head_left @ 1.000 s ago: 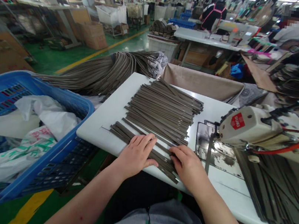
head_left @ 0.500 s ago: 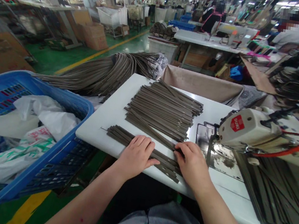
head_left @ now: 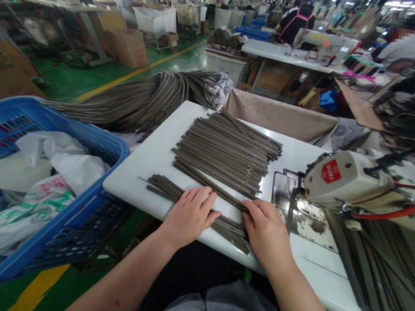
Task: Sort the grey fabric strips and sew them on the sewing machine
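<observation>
A small bundle of narrow grey-brown strips (head_left: 162, 185) lies along the near edge of the white table. My left hand (head_left: 189, 216) rests over the middle of it, fingers across the top and thumb on the near side. At the bundle's right end, my right hand (head_left: 269, 233) has thumb and forefinger closed at the tip of a few strips; the fingertips are partly hidden. These strips slant down from the front of a larger flat pile of like strips (head_left: 227, 150), laid side by side just beyond my hands.
To the right stands a sewing machine (head_left: 339, 178), with more strips (head_left: 389, 271) hanging beside it. At left is a blue plastic basket (head_left: 115, 149) holding white bags (head_left: 69, 166). A thick hank of long strips (head_left: 142, 96) lies behind the white table (head_left: 130, 175). Other people work farther back.
The bundle's left end has fanned out a little under my left hand, and its thumb has drawn in. The slanting strips now lie slightly nearer me, apart from the pile's front.
</observation>
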Demonstrator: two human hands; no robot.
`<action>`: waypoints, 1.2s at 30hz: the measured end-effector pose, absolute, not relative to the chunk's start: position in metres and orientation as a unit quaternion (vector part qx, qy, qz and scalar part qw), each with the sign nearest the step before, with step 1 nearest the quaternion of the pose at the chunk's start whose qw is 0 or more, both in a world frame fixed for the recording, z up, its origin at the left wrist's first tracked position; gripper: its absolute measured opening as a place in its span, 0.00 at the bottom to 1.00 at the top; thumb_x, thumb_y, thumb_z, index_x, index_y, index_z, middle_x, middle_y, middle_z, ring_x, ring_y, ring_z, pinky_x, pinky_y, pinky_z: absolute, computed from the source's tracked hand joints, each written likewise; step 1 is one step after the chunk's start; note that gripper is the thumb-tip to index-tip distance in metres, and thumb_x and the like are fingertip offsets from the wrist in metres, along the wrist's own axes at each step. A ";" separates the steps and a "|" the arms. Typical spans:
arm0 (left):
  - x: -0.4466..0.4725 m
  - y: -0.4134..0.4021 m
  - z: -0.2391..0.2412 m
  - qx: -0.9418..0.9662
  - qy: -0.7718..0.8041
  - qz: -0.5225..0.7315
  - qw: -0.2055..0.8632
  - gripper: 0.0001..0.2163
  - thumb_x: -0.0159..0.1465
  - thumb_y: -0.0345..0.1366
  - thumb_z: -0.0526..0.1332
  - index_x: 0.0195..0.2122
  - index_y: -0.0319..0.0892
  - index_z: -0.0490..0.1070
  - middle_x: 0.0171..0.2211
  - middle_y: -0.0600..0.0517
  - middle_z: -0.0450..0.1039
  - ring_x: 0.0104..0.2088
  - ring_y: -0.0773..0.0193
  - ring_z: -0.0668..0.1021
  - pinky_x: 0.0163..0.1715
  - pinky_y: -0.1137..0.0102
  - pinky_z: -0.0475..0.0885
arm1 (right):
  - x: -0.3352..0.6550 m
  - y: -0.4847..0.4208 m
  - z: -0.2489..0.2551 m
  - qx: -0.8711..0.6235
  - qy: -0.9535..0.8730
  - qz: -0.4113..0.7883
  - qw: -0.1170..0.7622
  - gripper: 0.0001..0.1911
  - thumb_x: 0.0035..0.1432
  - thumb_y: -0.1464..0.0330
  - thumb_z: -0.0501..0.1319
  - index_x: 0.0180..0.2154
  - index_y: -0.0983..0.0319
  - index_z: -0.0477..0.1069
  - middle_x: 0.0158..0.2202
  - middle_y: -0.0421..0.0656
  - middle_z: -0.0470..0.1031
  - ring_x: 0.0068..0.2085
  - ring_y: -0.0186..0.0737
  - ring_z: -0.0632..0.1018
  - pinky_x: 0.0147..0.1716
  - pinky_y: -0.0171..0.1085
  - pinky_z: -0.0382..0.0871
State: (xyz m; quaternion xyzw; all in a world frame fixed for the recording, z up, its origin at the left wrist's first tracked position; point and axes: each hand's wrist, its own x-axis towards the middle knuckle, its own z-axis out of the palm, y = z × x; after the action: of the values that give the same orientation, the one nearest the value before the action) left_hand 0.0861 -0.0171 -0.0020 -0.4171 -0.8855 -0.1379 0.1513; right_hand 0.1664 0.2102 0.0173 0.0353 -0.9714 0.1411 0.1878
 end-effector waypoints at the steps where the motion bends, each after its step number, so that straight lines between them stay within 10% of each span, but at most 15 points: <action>1: 0.086 -0.017 -0.002 -0.417 -0.886 -0.138 0.150 0.18 0.76 0.44 0.56 0.60 0.36 0.66 0.57 0.37 0.70 0.54 0.47 0.74 0.54 0.53 0.71 | 0.168 0.209 0.018 0.043 -0.973 0.124 0.188 0.14 0.69 0.72 0.57 0.52 0.61 0.77 0.45 0.50 0.79 0.46 0.52 0.77 0.49 0.50 0.75; 14: 0.085 -0.017 0.004 -0.432 -0.886 -0.100 0.136 0.25 0.77 0.43 0.53 0.72 0.40 0.56 0.72 0.43 0.59 0.58 0.51 0.73 0.57 0.54 0.69 | 0.174 0.207 0.026 0.106 -0.977 0.064 0.172 0.14 0.71 0.73 0.56 0.52 0.62 0.77 0.45 0.50 0.80 0.45 0.51 0.77 0.48 0.47 0.74; 27: 0.085 -0.016 0.007 -0.442 -0.882 -0.117 0.114 0.09 0.76 0.42 0.57 0.49 0.43 0.71 0.49 0.45 0.74 0.48 0.52 0.73 0.48 0.56 0.69 | 0.166 0.212 0.031 0.069 -0.954 0.265 0.120 0.10 0.71 0.67 0.59 0.43 0.59 0.81 0.39 0.46 0.81 0.42 0.45 0.81 0.45 0.43 0.77; 36: 0.086 -0.016 0.006 -0.433 -0.879 -0.131 0.150 0.07 0.73 0.40 0.61 0.47 0.43 0.72 0.53 0.44 0.72 0.54 0.49 0.72 0.55 0.53 0.71 | 0.165 0.216 0.020 0.039 -0.970 0.209 0.115 0.12 0.64 0.72 0.64 0.48 0.59 0.81 0.44 0.48 0.81 0.46 0.49 0.81 0.50 0.46 0.78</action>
State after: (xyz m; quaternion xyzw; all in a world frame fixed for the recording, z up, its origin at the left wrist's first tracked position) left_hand 0.0857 -0.0163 0.0061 -0.4333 -0.8791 -0.1307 0.1498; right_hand 0.1649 0.2164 0.0200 0.0393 -0.9704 0.2088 0.1152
